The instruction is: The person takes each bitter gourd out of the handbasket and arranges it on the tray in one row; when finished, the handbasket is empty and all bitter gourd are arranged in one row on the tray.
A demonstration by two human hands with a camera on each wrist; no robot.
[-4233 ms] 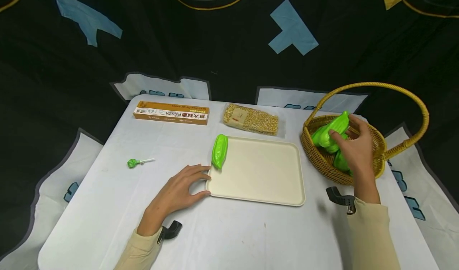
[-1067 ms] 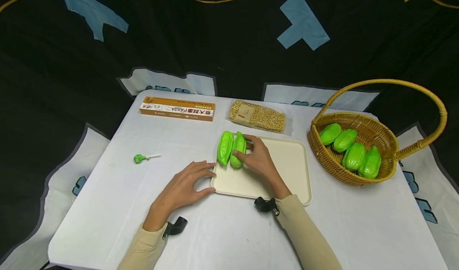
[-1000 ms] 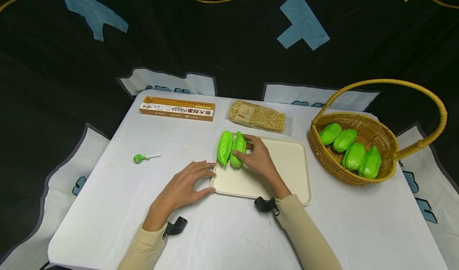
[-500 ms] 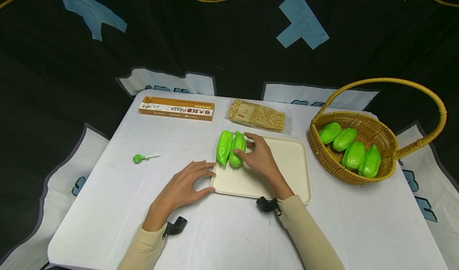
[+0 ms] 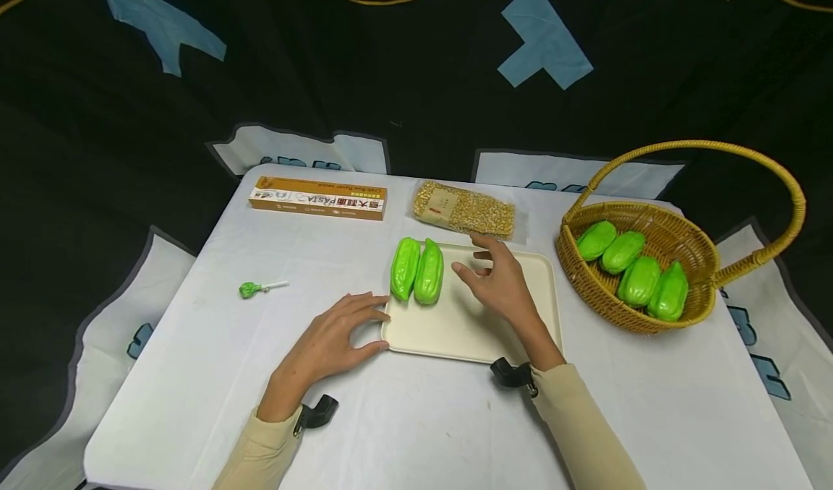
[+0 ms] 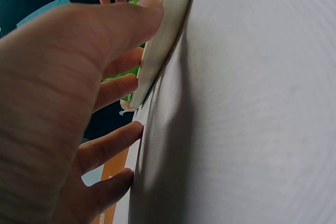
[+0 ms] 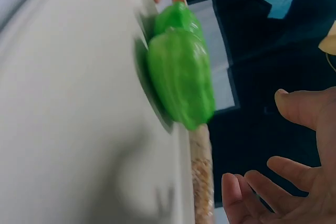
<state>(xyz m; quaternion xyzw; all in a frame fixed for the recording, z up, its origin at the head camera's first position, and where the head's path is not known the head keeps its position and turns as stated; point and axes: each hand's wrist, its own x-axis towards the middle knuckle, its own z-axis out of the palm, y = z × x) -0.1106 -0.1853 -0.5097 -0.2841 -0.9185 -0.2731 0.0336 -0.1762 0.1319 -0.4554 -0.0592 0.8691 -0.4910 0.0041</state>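
Observation:
Two bright green, glossy, ridged pieces of produce [image 5: 428, 272] lie side by side at the left end of a cream tray [image 5: 481, 331]; their exact kind is unclear. My right hand [image 5: 504, 280] hovers over the tray, a little right of the pair, fingers spread and holding nothing. In the right wrist view the nearer green piece [image 7: 181, 77] stands apart from that hand [image 7: 294, 177]. My left hand [image 5: 335, 338] rests at the tray's left edge, thumb and fingertips against the rim, as the left wrist view also shows.
A wicker basket [image 5: 586, 298] with a tall handle stands at the right, holding several more green pieces [image 5: 639, 282]. Behind the tray lie a bag of yellow kernels [image 5: 465, 210] and a pasta box [image 5: 319, 199]. A green lollipop [image 5: 250, 289] lies at the left.
My right hand carried a second green piece from the basket to the tray beside the first. It has since let go and moved right. The left hand stays at the rim.

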